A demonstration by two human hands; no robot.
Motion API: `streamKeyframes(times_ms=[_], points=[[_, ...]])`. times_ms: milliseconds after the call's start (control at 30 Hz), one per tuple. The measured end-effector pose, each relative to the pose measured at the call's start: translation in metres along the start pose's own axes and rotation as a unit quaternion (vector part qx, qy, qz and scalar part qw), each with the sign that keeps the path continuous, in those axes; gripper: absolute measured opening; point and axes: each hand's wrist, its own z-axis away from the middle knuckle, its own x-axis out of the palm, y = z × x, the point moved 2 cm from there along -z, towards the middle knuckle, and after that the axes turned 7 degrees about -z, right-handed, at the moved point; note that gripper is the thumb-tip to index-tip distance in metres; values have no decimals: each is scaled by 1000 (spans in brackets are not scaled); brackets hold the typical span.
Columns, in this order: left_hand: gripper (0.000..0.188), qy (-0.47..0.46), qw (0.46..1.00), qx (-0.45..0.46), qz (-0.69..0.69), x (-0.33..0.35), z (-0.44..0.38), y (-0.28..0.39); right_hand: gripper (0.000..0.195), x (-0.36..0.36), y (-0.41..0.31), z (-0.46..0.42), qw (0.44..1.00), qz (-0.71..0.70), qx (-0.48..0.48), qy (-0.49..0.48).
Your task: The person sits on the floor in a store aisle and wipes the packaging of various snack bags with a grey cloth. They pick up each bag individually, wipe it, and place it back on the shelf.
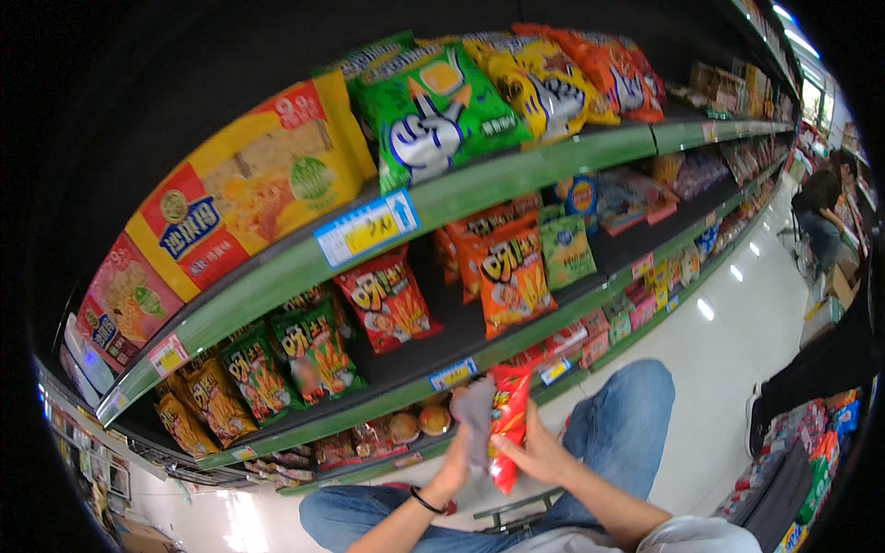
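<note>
In front of my knees, my right hand (541, 453) grips a red snack bag (510, 411), with the thumb across its front. My left hand (453, 462), with a black band at the wrist, holds a grey cloth (476, 418) against the bag's left side. Part of the left fingers is hidden behind the cloth. Just beyond stands the middle shelf, where a red snack bag (387, 301), an orange snack bag (515, 290) and green snack bags (314, 352) stand upright. A small light-green packet (567, 249) leans beside the orange one.
Green-edged shelves (477, 186) curve across the view. A yellow-and-red box (249, 186) and a large green bag (442, 117) are on top. Round packaged foods (418, 423) sit below. Another person (819, 214) is down the aisle; packed goods (781, 449) are at right.
</note>
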Motion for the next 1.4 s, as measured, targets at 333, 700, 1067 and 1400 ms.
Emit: streamKeyframes(times_ms=[333, 700, 1067, 1400], points=[[64, 17, 856, -200, 476, 68, 31, -11, 78, 11, 46, 11, 998, 68, 1, 13], [56, -2, 998, 54, -35, 44, 54, 66, 54, -10, 105, 11, 761, -559, 329, 1], [48, 132, 990, -9, -41, -10, 25, 43, 61, 4, 81, 13, 792, -522, 302, -96], [52, -22, 962, -207, 177, 7, 28, 16, 51, -9, 63, 48, 770, -522, 360, -69]])
